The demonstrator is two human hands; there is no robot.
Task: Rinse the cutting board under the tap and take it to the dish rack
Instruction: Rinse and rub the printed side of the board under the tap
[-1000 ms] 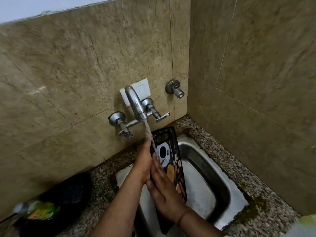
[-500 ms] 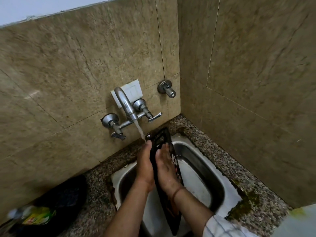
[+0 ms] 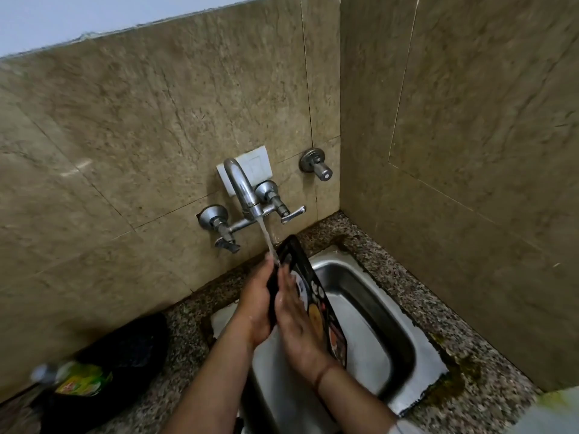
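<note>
Sink — cutting board between hands

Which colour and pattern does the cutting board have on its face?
The cutting board is black, printed with white, orange and red round pictures; the head view shows it.

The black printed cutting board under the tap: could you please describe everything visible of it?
The black cutting board with printed food pictures stands on edge over the steel sink, tilted, its rounded top end under the running water. The left hand grips its back; the right hand lies flat on its printed face.
</note>
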